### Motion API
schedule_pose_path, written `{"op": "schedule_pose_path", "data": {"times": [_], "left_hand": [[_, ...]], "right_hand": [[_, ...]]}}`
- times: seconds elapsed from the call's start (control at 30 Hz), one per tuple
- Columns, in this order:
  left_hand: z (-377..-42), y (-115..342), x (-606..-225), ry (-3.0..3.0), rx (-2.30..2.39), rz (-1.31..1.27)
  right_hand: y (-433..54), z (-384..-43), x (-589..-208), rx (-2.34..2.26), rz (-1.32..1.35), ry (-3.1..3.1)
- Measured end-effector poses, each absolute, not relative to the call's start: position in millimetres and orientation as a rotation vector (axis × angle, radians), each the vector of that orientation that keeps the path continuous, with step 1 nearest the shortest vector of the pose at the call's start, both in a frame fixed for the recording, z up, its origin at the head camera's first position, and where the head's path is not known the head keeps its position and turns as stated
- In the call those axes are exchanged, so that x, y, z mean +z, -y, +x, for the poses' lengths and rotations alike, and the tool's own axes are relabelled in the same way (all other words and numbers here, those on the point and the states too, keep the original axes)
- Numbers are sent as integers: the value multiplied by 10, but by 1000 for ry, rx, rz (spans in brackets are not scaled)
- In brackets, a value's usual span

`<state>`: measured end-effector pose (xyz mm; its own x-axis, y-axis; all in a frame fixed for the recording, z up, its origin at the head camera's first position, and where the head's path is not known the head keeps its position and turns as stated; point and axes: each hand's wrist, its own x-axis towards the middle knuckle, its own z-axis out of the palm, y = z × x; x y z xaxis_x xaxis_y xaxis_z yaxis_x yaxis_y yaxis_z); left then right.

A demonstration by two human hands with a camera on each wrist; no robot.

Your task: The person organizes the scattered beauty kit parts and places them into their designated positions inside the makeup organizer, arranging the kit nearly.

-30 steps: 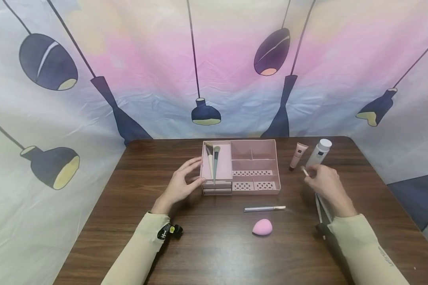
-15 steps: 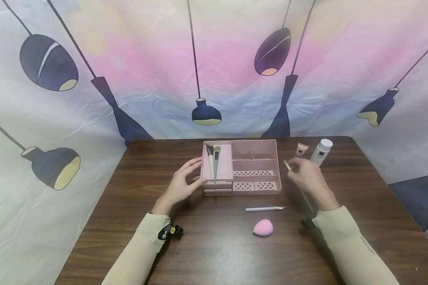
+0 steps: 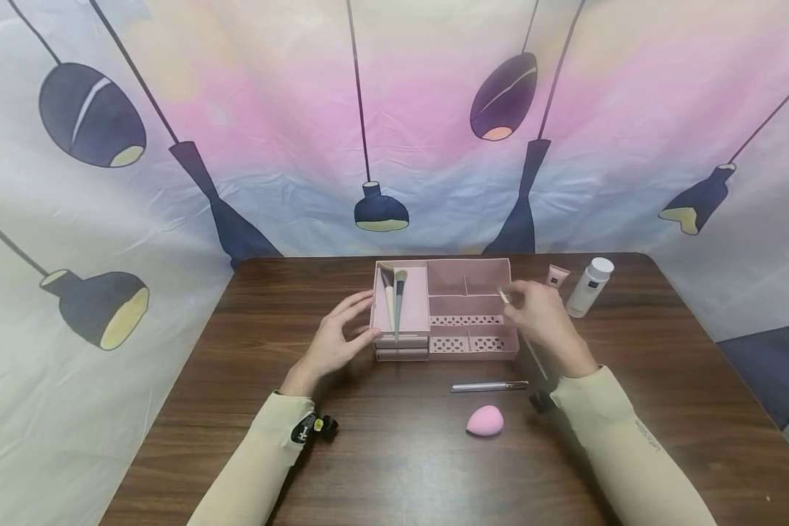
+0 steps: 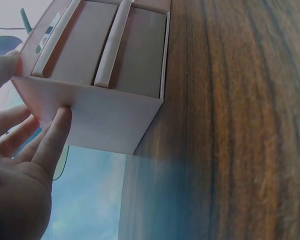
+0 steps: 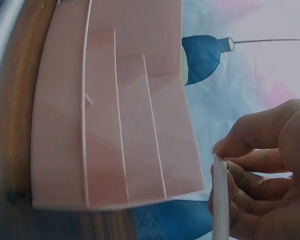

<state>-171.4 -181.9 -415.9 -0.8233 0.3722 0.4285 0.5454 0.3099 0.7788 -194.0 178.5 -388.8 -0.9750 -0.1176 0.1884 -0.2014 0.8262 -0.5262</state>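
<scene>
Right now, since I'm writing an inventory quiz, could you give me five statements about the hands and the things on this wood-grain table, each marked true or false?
1. The right hand pinches a slim, pale, stick-like tool. True.

2. The left hand holds a bottle. False: it touches the left side of the pink, box-shaped, plastic-looking organizer.

3. The pink egg-shaped sponge lies nearer the person than the slim, silvery, pen-shaped item. True.

4. The white cylindrical bottle stands to the left of the organizer. False: it stands to the right.

5. Two long-handled makeup brushes lie on the organizer's left-hand top section. True.
</scene>
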Motion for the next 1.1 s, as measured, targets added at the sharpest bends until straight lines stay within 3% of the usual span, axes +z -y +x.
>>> {"op": "schedule_pose_path", "data": {"times": [0.3, 0.53, 0.73, 1.1], "left_hand": [[-1711, 1835, -4156, 2413, -1566, -837], [-1818, 1876, -4365, 2403, -1575, -822], [-1714, 1831, -4162, 2404, -1563, -854], [-1710, 1830, -4160, 2403, -1550, -857]], "right_hand": [[-1540, -2006, -3799, 915, 261, 2828], [-1366, -2087, -3760, 993, 250, 2822], [-1266, -2130, -3712, 1021, 266, 2794], [-1096, -2187, -3651, 1068, 272, 2794]]}}
